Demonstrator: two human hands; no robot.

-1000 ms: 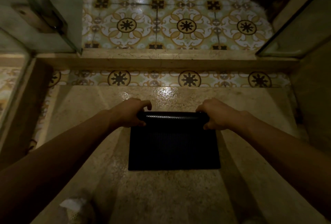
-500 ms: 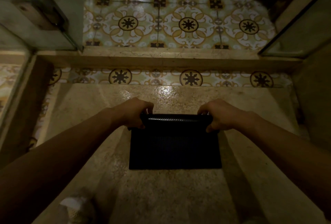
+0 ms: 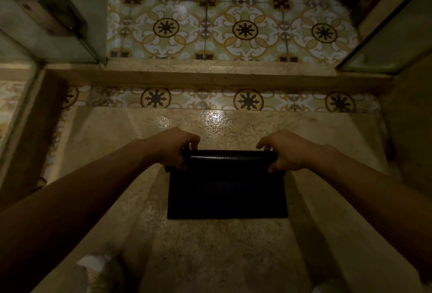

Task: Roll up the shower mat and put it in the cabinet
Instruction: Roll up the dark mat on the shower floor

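Dim light, view looking down into a shower stall. A black shower mat is lying on the beige stone floor, centred between both arms. Its far end is rolled into a tight tube; the near part is still lying flat, with the near edge straight across the floor.

The left hand is gripping the left end of the roll, fingers curled over the top and thumb tucked under on the near side. The right hand is doing the same at the right end, fingers wrapped over, thumb pressing below. Both hands are closed around the roll, not spread wide. The roll is sitting level between them, catching a thin line of glare along its top.

Beyond the mat, a wet shine is showing on the floor. A strip of patterned tiles is running along the foot of a stone curb, and more of the same pattern is covering the room floor past the curb. A glass panel with a metal hinge is standing at upper left; another glass panel is at upper right. A pale, blurred object is sitting at the lower left edge; cannot tell what it is. No cabinet is in the frame.
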